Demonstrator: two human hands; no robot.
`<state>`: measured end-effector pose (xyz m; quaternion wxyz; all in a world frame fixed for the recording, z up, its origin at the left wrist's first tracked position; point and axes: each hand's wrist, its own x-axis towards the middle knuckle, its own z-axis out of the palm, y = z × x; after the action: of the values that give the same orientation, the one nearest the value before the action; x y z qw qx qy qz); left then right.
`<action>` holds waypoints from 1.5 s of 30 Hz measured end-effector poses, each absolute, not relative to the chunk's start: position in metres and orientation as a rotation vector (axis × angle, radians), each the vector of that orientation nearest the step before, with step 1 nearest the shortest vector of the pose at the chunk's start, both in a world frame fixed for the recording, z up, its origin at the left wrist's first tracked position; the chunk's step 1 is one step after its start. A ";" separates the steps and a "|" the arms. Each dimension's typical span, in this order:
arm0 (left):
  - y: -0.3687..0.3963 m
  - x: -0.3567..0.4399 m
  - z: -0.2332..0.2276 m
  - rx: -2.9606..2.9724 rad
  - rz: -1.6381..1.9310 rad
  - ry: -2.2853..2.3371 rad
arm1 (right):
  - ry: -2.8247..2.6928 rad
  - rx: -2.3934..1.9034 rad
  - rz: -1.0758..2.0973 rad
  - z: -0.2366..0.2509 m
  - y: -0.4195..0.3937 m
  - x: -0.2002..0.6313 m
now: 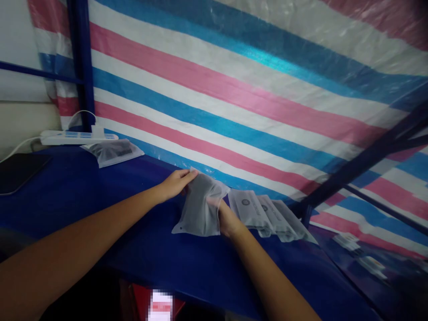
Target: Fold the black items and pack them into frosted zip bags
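Note:
A frosted plastic bag [200,209] with a dark, soft-looking item inside is held tilted over the blue table. My left hand [180,182] pinches its upper left corner, thumb on top. At the bag's right side, my right hand [227,219] grips the edge, its fingers partly hidden by the plastic. I cannot tell what the dark item is. Just right of this hand lies a row of similar frosted bags [250,209], overlapping, with dark printed logos on some.
Another frosted bag [115,151] lies at the back left by a white power strip [78,137]. A dark tablet-like slab [22,171] rests at the left of the blue table [147,254]. Striped plastic sheeting [214,102] rises behind. Blue metal bars [354,171] slant at right.

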<state>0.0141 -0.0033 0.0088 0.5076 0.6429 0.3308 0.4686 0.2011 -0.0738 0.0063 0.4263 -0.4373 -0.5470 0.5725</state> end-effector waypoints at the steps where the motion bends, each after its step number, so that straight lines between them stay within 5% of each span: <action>1: -0.002 0.014 0.008 1.548 1.151 0.821 | -1.392 -1.084 1.419 0.005 -0.074 0.199; 45: 0.021 0.005 -0.006 1.435 1.607 1.082 | -0.845 -1.118 1.514 0.005 -0.054 0.208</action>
<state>0.0052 0.0206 -0.0062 0.3573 0.5558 0.4193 0.6225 0.2076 -0.0542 0.0047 0.5135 -0.4648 -0.3513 0.6299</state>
